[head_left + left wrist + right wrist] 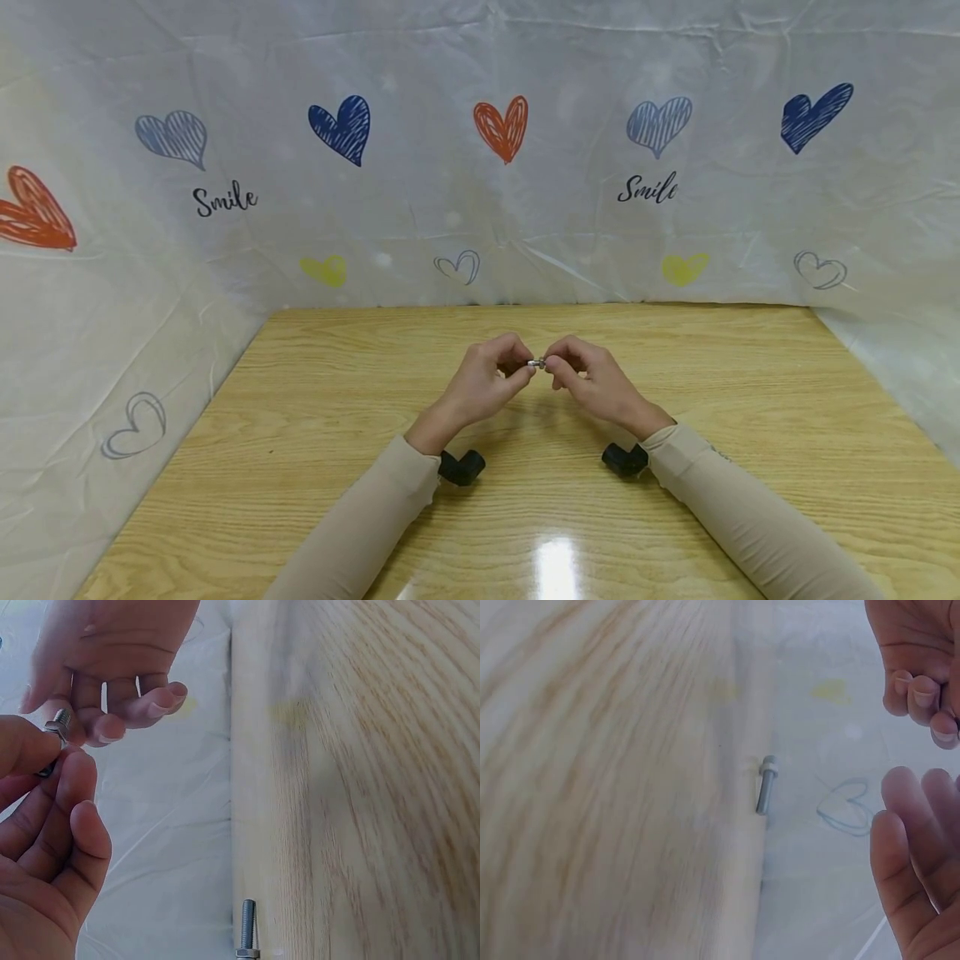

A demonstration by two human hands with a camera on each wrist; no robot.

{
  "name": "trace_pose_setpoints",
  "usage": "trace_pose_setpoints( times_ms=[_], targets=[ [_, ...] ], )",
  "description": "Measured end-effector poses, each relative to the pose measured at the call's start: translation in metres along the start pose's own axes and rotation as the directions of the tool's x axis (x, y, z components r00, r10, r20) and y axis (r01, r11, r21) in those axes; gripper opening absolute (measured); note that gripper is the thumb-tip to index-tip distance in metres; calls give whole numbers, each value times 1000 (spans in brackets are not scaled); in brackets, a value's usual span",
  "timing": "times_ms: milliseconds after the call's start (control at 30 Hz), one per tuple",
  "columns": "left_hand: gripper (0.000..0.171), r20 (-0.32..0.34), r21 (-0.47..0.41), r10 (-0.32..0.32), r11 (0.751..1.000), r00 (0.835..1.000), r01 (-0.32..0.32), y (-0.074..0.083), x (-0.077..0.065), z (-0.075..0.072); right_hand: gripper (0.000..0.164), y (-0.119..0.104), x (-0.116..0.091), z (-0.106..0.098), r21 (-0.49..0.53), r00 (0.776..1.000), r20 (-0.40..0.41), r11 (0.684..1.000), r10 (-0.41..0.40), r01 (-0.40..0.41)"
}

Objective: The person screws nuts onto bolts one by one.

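A small metal bolt (535,363) with a hex nut (55,726) on it is held between both hands, clear above the table. My left hand (486,379) pinches one end with thumb and forefinger; in the left wrist view, the threaded tip pokes out past the nut. From the other side, my right hand (596,382) has its thumb and curled forefinger at the opposite end. In the right wrist view, the right fingers (911,855) face the left fingers (922,697), and the bolt between them is out of frame.
Another bolt with a nut (766,786) shows near the table's far edge in both wrist views. The wood-grain table (315,350) spreads around the hands. White cloth (420,200) printed with hearts hangs behind and at the sides. Black wrist pieces (462,468) stick out from the sleeves.
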State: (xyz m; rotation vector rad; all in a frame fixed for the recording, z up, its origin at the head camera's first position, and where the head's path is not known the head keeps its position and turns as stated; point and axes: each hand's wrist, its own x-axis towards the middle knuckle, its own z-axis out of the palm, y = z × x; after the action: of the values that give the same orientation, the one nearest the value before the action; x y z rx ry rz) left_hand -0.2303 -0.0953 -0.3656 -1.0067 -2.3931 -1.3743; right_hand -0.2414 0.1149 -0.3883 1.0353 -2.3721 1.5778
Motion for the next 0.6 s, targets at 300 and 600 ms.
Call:
trace_pose_setpoints(
  times_ms=[300,600],
  targets=[
    [4,-5,22,-5,1000,1000,5,-3,0,-1,10,-19,-1,-3,-17,1000,-22,1000,16,-16],
    [1,-12,23,-2,1000,1000,2,-4,0,-1,9,-38,-2,-6,-6,1000,-9,1000,-16,16]
  ],
)
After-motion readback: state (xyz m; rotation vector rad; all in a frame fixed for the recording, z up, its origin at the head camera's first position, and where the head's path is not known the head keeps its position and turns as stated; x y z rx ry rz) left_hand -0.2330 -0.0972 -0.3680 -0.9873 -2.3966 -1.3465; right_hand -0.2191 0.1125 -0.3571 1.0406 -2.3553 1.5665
